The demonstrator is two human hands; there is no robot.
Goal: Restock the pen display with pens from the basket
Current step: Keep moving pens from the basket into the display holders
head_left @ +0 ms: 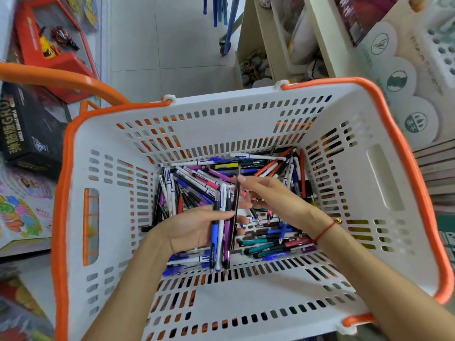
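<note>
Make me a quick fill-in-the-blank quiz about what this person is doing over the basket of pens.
1. The white basket has an ____ rim.
2. The bundle of pens lies in the person's ____ hand.
3. The right hand pinches a thin ____ pen.
4. The loose pens lie ____ the basket.

Missing words: orange; left; black; inside

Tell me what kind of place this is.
Most likely a stationery or toy shop aisle: a white shopping basket with orange rim holds loose pens, boxed toys sit on the left, and a cardboard pen display stands on the right.
</note>
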